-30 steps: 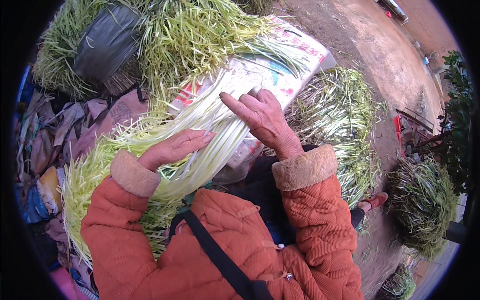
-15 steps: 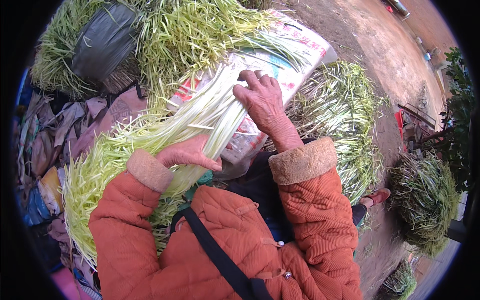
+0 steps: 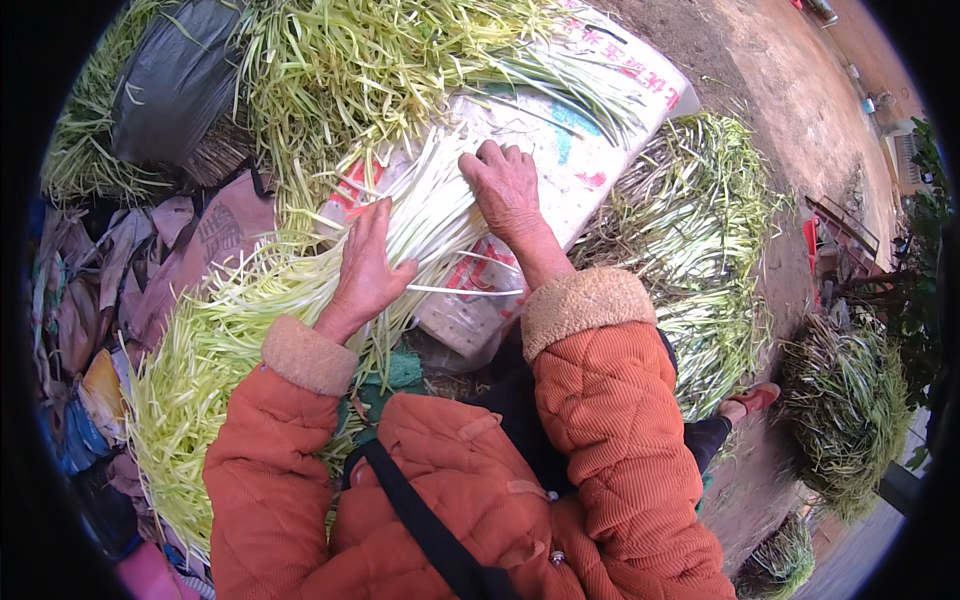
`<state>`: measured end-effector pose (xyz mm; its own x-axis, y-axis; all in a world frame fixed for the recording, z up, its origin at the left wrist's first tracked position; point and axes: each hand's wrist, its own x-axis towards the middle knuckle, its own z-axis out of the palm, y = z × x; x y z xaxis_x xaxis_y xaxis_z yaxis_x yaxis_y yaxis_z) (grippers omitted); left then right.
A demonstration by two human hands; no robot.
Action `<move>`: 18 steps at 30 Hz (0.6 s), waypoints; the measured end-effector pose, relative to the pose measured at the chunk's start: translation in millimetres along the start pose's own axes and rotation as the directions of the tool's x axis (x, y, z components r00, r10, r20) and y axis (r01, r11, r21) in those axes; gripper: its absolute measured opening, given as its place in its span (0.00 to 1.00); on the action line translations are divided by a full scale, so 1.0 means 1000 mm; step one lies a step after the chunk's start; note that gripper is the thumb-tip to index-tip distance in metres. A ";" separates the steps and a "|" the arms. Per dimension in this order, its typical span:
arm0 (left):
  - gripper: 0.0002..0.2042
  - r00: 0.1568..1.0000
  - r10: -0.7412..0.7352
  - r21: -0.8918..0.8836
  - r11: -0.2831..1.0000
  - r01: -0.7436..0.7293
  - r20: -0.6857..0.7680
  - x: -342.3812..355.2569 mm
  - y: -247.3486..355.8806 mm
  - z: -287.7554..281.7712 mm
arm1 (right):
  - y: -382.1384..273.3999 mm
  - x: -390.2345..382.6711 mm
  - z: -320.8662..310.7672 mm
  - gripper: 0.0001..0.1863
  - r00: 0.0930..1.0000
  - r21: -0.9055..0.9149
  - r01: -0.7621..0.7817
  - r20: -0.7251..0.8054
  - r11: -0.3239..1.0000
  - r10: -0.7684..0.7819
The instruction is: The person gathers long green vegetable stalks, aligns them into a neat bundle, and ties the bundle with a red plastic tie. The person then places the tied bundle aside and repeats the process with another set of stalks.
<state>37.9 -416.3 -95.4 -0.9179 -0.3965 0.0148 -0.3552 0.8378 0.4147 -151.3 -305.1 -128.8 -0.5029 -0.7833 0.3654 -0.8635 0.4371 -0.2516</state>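
A bundle of long leafy stalks, like blanched chives [image 3: 425, 205], lies across a white printed sack [image 3: 550, 160] before me. Its white stem ends point up and right; the yellow-green leaves trail to the lower left. My left hand [image 3: 365, 268] rests on the middle of the bundle, fingers stretched out and thumb apart. At the white ends, my right hand [image 3: 503, 190] has its fingers curled against the stalks, the fingertips partly hidden. One loose stalk [image 3: 465, 291] sticks out to the right below the bundle.
A big heap of yellow-green stalks [image 3: 360, 80] covers the far side, beside a dark plastic-wrapped bundle [image 3: 175, 85]. Greener stalks [image 3: 690, 250] are piled to my right, with another bundle [image 3: 845, 400] beyond. Crumpled sacks [image 3: 215, 235] lie at left.
My left hand has moved up from under the bundle onto its upper side, and its fingers have spread. The bundle now lies flatter on the sack. My right hand has shifted slightly.
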 end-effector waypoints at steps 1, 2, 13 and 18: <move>0.47 0.998 0.025 -0.058 0.998 -0.028 -0.049 0.005 0.002 0.001 | 0.001 -0.002 0.000 0.03 1.000 0.005 0.001 -0.030 1.000 -0.001; 0.51 1.000 -0.013 0.002 1.000 0.013 -0.023 0.012 0.006 0.003 | 0.002 -0.003 -0.001 0.03 0.996 -0.011 0.039 -0.077 0.999 -0.039; 0.60 0.995 -0.081 0.045 0.996 0.079 0.061 0.035 0.004 0.034 | 0.000 0.015 -0.018 0.15 0.995 -0.138 -0.098 0.013 0.986 0.100; 0.57 0.986 -0.113 0.030 0.993 0.110 0.121 0.046 -0.011 0.040 | 0.014 -0.006 -0.086 0.21 0.834 -0.175 -0.485 0.201 0.857 0.514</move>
<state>-7.0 -428.8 -135.9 -0.8865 -0.4402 -0.1427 -0.4594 0.7998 0.3863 -163.3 -256.5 -57.1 -0.8556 -0.5176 -0.0042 -0.5022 0.8320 -0.2358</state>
